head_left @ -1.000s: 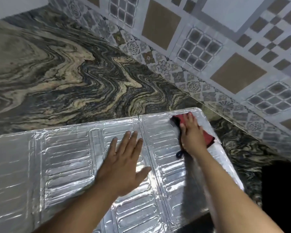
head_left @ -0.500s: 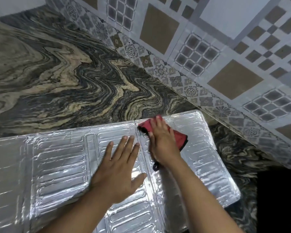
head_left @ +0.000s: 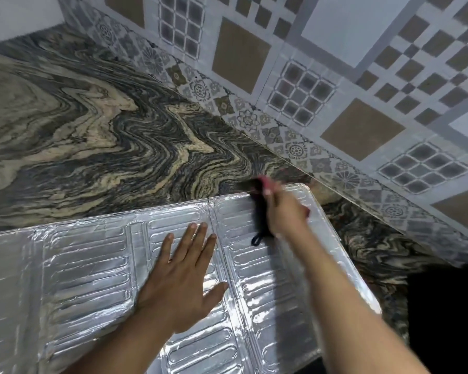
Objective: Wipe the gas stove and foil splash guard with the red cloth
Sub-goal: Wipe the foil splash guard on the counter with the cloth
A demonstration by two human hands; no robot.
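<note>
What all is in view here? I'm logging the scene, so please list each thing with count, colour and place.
guard: one, silver embossed foil, lying flat across the near half of the counter.
cloth: one, red with dark edging and a dark loop, blurred, at the guard's far edge under the right hand.
counter: one, swirled grey and beige stone, beyond and right of the guard.
wall tiles: many, pale grey with brown squares and floral border, behind the counter.
left hand: one, flat on the guard, fingers straight.
right hand: one, on the cloth at the guard's far edge; grip too blurred to tell.
</note>
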